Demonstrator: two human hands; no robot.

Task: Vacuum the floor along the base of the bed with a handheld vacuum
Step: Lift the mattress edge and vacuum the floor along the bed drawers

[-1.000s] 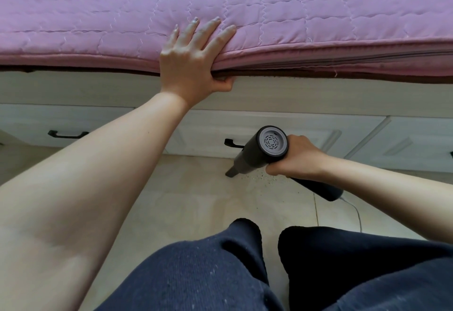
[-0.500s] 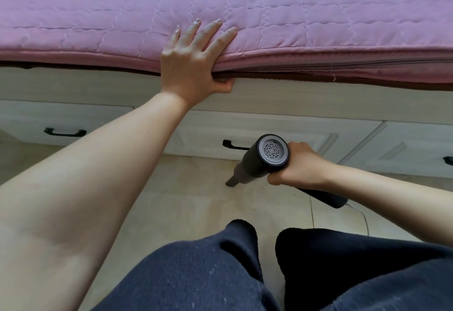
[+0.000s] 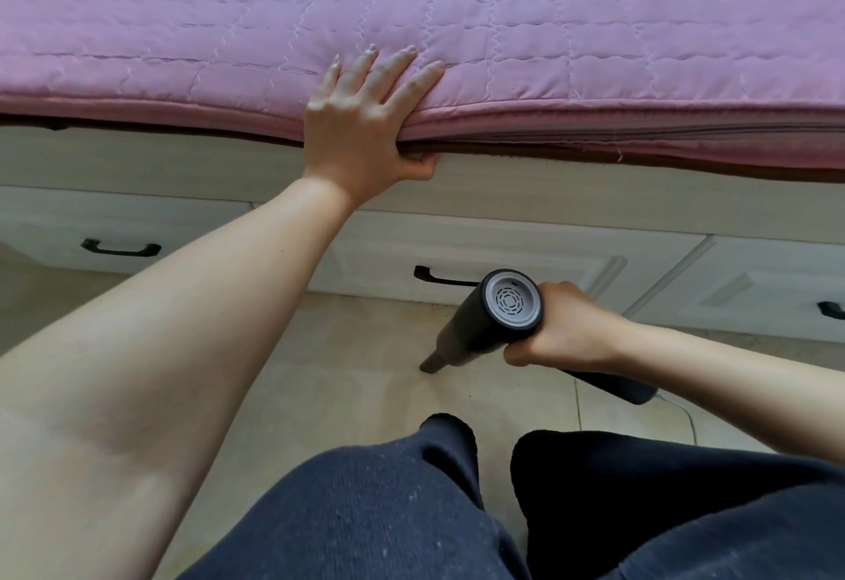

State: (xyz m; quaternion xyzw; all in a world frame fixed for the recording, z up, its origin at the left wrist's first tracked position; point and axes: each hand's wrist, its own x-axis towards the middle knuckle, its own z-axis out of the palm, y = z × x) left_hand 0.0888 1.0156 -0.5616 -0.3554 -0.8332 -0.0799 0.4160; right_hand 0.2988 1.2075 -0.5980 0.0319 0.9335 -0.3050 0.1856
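Note:
My right hand grips a dark handheld vacuum by its handle. Its grey vented rear cap faces me, and the nozzle points down-left onto the beige tiled floor, a little in front of the bed base. A few dark specks lie on the tile near the nozzle. My left hand rests on the edge of the pink quilted mattress, fingers flat on top and thumb tucked under the edge.
The white bed base has drawers with black handles: one at the left, one behind the vacuum, one at the far right. A thin white cord trails from the vacuum. My dark-trousered knees fill the foreground.
The vacuum and my right hand have drawn slightly toward me, the nozzle sliding away from the drawer front. My left hand stays on the mattress edge.

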